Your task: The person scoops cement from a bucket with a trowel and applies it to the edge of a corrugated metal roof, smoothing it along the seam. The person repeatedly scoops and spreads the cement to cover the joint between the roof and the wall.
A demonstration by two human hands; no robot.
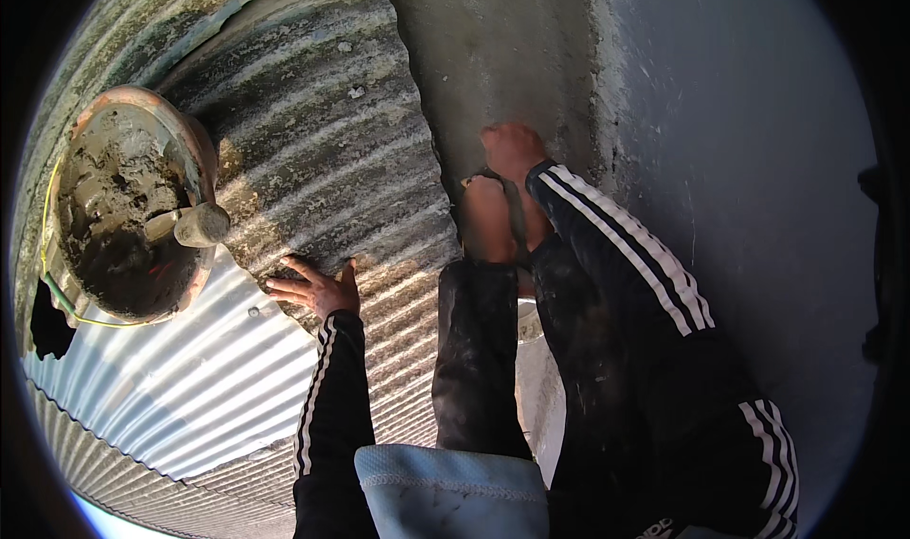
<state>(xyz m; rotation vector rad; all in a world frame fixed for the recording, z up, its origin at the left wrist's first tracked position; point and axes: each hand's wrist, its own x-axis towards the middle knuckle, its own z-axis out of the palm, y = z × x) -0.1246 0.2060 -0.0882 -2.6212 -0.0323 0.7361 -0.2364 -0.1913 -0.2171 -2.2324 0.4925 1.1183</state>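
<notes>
My left hand [318, 288] lies flat, fingers spread, on a rusty corrugated roof sheet [322, 141]; it holds nothing. A dark sleeve with white stripes runs from it down to the lower edge. My right hand is not in view. My legs, in dark striped trousers, reach toward the middle, where my two feet [502, 188] in sandals rest on a grey concrete ledge [493, 55]. To the left of the hand stands a round pan of wet grey mortar [123, 217], with a tool's wooden handle [199, 224] sticking out over its rim.
A shiny newer corrugated sheet [180, 368] lies below the pan, ending at the roof's lower left edge. A dark hole [49, 326] opens at the far left. A smooth grey plastered wall [749, 160] fills the right side. A light blue cloth [445, 492] hangs at the bottom.
</notes>
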